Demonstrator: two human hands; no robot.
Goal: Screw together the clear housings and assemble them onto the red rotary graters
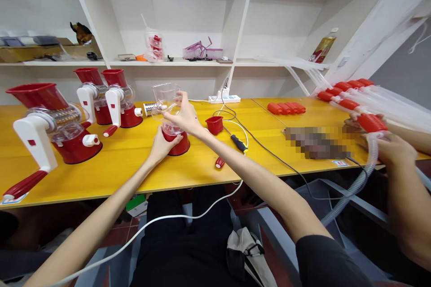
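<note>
My left hand (161,143) is wrapped round the red round base (179,142) standing on the yellow table (141,161). My right hand (184,115) grips the clear plastic housing (165,97) that sits tilted on top of that base. A small metal drum (148,108) lies just behind the housing. To the left stand three assembled red-and-white rotary graters (55,130) with crank handles.
A small red cup (214,124), a black-handled screwdriver (239,143), a red knob (219,162) and a white power strip (224,98) with cables lie to the right. Another person's hands (392,148) hold a corrugated hose at far right, near red caps (286,108) and clear tubes.
</note>
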